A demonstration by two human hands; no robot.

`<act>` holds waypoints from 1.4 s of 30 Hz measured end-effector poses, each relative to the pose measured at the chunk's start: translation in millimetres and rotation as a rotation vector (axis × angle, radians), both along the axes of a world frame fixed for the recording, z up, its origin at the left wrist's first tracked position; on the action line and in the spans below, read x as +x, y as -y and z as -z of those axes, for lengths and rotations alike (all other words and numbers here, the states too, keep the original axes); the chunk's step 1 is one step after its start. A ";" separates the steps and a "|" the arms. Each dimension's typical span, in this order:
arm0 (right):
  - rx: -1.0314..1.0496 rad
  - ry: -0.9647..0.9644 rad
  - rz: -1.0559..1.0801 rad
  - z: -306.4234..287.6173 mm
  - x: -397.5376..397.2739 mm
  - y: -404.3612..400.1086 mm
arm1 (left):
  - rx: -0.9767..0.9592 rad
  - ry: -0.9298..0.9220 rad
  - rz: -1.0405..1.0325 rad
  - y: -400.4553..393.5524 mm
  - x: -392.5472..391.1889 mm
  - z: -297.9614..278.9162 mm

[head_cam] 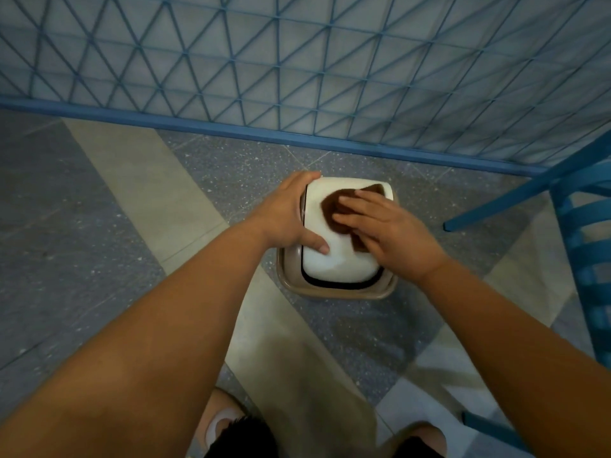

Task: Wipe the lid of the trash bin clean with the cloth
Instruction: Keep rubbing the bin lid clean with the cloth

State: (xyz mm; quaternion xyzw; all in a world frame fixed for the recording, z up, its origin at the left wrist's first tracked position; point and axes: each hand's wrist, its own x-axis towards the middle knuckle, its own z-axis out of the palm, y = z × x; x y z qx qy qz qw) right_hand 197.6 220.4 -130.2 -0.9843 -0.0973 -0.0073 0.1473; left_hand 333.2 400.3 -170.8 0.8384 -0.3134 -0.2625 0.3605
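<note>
A small beige trash bin (334, 290) stands on the floor below me, topped by a white domed lid (337, 262). A dark brown cloth (334, 206) lies on the far half of the lid. My right hand (386, 231) rests flat on the cloth with fingers spread, pressing it against the lid. My left hand (291, 214) clasps the lid's left edge, fingers curled over the far corner and thumb lying on top of the lid.
A blue lattice fence (297, 71) with a blue bottom rail runs across behind the bin. A blue chair (582, 233) stands at the right, close to the bin. The floor (99, 226) is grey speckled tile with beige stripes. My knees show at the bottom.
</note>
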 end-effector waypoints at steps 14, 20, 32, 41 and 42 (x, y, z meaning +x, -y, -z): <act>0.058 -0.004 0.493 1.9 64.2 -30.5 | 0.014 0.033 -0.011 2.9 -4.1 -5.0; 0.440 -0.101 0.925 7.8 38.7 12.8 | 0.114 0.046 -0.041 3.8 -5.6 -5.5; 0.836 0.106 1.114 70.4 -60.2 -32.8 | 0.096 0.023 0.010 4.1 -3.4 -9.5; 0.542 0.010 0.990 86.0 -107.9 -44.9 | 0.091 0.052 0.029 4.2 -3.8 -6.4; 0.545 0.029 1.012 85.1 -108.8 -49.6 | 0.092 0.054 0.031 4.3 -3.9 -6.8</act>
